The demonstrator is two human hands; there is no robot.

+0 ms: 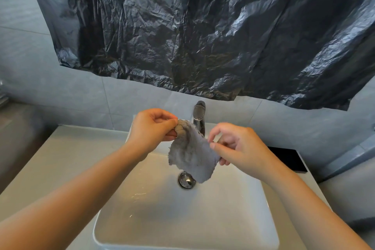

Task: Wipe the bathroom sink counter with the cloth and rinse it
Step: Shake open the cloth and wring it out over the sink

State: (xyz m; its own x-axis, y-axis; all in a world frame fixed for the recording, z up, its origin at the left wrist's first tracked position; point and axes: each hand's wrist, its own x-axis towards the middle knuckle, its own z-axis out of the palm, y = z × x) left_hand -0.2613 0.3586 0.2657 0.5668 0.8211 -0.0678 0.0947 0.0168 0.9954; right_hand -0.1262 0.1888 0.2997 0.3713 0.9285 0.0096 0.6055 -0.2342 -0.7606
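Aloft, cloth [190, 154] in both hands' [151, 128] [237, 144] pinch

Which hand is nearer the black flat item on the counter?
Right. The right hand pinches the cloth just left of the black flat item; the left hand is farther left, past the faucet.

faucet [199, 114] base: behind cloth [190, 154] | drain [184, 179]: partly covered | sink [182, 221] front: cropped

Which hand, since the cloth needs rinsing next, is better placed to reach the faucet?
Probably right: the right hand only pinches the cloth edge beside the faucet, while the left hand holds its bunched top corner.
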